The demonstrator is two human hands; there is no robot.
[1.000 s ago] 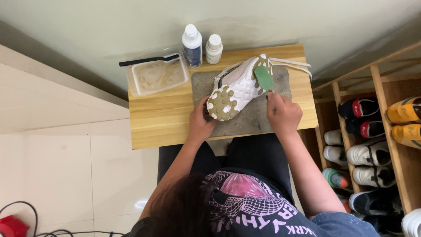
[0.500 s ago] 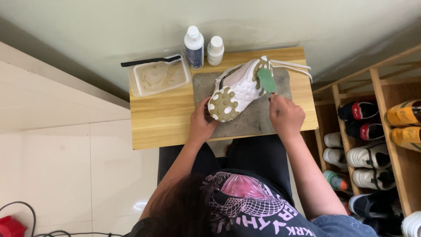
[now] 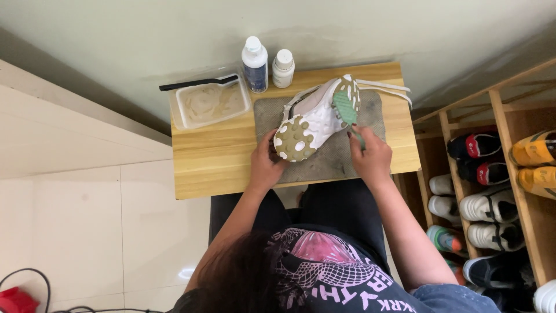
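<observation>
Both arms are extended forward from the seated body, bare from the sleeves down, and are angled slightly inward toward each other. The left hand [image 3: 265, 164] is held with the wrist straight and the fingers curled up and around in a closed grip, the back of the hand turned to the camera. The right hand [image 3: 370, 157] is closed as well, its fingers folded inward and the thumb tucked in front. The two hands are kept apart, at about the same height.
</observation>
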